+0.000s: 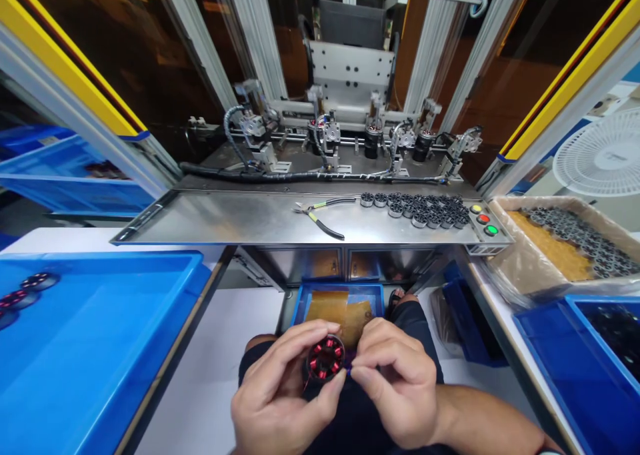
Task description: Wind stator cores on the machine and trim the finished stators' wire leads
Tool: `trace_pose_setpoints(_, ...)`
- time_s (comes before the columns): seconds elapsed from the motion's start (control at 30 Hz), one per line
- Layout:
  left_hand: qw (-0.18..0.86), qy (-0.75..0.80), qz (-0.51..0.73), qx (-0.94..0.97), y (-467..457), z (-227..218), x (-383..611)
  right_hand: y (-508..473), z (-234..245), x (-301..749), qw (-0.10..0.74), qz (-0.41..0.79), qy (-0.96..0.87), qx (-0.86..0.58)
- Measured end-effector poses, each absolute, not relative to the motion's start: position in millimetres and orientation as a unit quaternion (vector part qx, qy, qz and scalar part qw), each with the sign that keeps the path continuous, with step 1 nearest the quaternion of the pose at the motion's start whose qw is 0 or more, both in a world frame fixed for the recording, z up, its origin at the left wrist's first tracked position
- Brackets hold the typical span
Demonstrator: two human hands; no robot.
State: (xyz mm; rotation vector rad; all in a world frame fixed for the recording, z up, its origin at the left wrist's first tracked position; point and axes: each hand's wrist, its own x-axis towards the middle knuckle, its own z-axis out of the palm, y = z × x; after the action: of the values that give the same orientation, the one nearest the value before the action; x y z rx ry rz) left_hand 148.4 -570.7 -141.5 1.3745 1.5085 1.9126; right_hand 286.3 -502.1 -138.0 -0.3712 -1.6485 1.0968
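Observation:
Low in the head view, my left hand (pixel 285 388) is closed around a motor stator (pixel 326 358), a round dark ring with red wire coils facing up. A fine red wire end hangs at its lower left. Beside its right edge, my right hand (pixel 395 375) pinches thumb and forefinger together. A tiny bluish bit shows at those fingertips; the rest of what they hold is hidden. Both hands are above my lap, in front of a blue bin (pixel 299 308) with brown sheets in it.
On the metal ledge (pixel 225 218) lie cutting pliers (pixel 320 216) and several black-and-silver rings (pixel 425 208), beside coloured buttons (pixel 483 220). Clamping fixtures (pixel 373 138) stand behind. A blue tray (pixel 100 348) with several stators is at left; a box (pixel 550 275) of parts and a fan (pixel 605 152) are at right.

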Motion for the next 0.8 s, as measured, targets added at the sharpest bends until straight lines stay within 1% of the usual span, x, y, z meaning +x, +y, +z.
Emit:
trace_pose_setpoints(0.07,0.166,0.528,0.674,0.489,-571.0,-141.3,148.3,-503.8,-140.2,286.0,0.539,0.463,-0.690,-0.136)
trace_pose_setpoints(0.1,0.180,0.529,0.681,0.474,-571.2,-140.2,149.1,-502.8,-141.4,286.1,0.536,0.469,-0.690,-0.129)
trace_pose_setpoints(0.17,0.237,0.529,0.697,0.422,-571.7,-136.3,151.4,-497.1,-143.2,286.7,0.524,0.484,-0.690,-0.125)
trace_pose_setpoints(0.23,0.316,0.526,0.706,0.353,-572.3,-131.1,153.3,-487.3,-143.0,287.4,0.502,0.503,-0.694,-0.116)
trace_pose_setpoints(0.33,0.424,0.513,0.688,0.289,-573.1,-125.4,152.2,-470.1,-136.8,286.9,0.460,0.518,-0.718,-0.063)
trace_pose_setpoints(0.43,0.502,0.494,0.651,0.281,-573.3,-126.0,146.2,-456.3,-125.2,283.6,0.419,0.506,-0.754,-0.006)
trace_pose_setpoints(0.53,0.551,0.468,0.617,0.313,-572.0,-130.4,139.3,-448.8,-113.7,279.0,0.398,0.486,-0.778,0.035)
trace_pose_setpoints(0.67,0.578,0.449,0.598,0.326,-568.9,-131.8,134.9,-449.5,-106.4,278.6,0.422,0.448,-0.785,0.058)
trace_pose_setpoints(0.8,0.607,0.415,0.604,0.307,-567.4,-127.5,138.8,-462.2,-111.8,288.8,0.498,0.344,-0.796,0.005)
